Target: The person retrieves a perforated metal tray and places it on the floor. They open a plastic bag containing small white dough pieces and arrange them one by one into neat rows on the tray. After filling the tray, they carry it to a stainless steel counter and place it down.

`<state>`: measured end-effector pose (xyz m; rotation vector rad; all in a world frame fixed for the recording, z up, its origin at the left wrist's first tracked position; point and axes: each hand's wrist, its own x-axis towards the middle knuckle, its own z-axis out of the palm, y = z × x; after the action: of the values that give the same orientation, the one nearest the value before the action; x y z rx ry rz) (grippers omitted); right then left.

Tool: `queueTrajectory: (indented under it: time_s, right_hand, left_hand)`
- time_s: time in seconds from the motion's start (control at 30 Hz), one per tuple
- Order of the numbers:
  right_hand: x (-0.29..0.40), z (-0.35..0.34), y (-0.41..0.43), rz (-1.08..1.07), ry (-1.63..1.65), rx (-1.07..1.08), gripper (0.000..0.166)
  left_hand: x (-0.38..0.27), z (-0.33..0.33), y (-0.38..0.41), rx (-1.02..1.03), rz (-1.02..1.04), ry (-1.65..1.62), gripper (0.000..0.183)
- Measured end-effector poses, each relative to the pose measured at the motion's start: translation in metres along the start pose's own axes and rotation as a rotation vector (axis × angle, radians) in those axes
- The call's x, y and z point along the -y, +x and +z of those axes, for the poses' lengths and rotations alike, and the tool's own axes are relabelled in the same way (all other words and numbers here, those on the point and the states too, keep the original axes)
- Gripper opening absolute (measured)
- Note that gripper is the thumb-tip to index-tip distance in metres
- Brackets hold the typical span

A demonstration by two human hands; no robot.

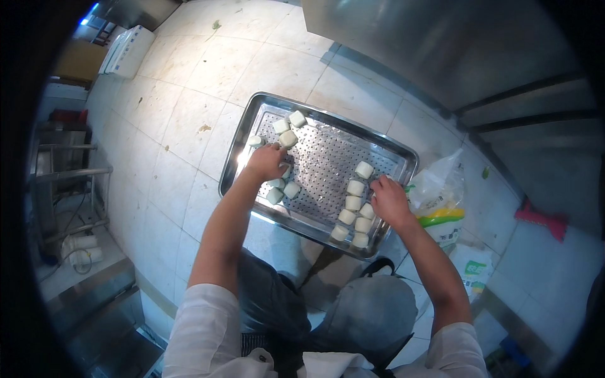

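A perforated stainless-steel tray [326, 156] lies tilted in view before me, with pale, blocky dough pieces, probably steamed buns, in two groups. My left hand [268, 161] is over the left group, between an upper dough piece [288, 138] and a lower one [291, 190]. A piece beside its thumb is partly covered, and its grip is hidden. At the right end, my right hand [390, 198] curls its fingers over a white dough piece [389, 177], mostly hidden by them. Left of this hand, several more pieces [353, 203] stand in two rough rows.
Right of the tray lie a clear plastic bag [437, 186] and a printed white bag [472, 267] on the tiled floor [189, 123]. A large steel cabinet [425, 47] stands at upper right. A metal rack [71, 175] and white foam box [127, 52] are at left.
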<state>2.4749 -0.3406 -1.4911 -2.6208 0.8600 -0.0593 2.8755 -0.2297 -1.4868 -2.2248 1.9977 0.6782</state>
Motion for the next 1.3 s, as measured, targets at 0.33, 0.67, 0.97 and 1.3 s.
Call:
queueTrajectory:
  time_s: [0.33, 0.67, 0.97, 1.3]
  right_hand:
    - [0.112, 0.061, 0.11, -0.353, 0.186, 0.221, 0.036]
    - [0.154, 0.105, 0.119, -0.649, 0.054, 0.18, 0.033]
    - [0.113, 0.075, 0.103, -0.282, 0.133, 0.472, 0.02]
    - [-0.041, -0.056, 0.076, 0.364, -0.029, 0.261, 0.042]
  left_hand:
    - [-0.014, 0.037, -0.005, 0.175, -0.221, -0.092, 0.058]
    - [-0.038, -0.003, -0.002, -0.089, -0.381, -0.048, 0.056]
    - [-0.09, -0.041, 0.039, -0.234, -0.111, -0.253, 0.051]
    - [-0.17, 0.025, 0.141, -0.106, 0.154, -0.099, 0.052]
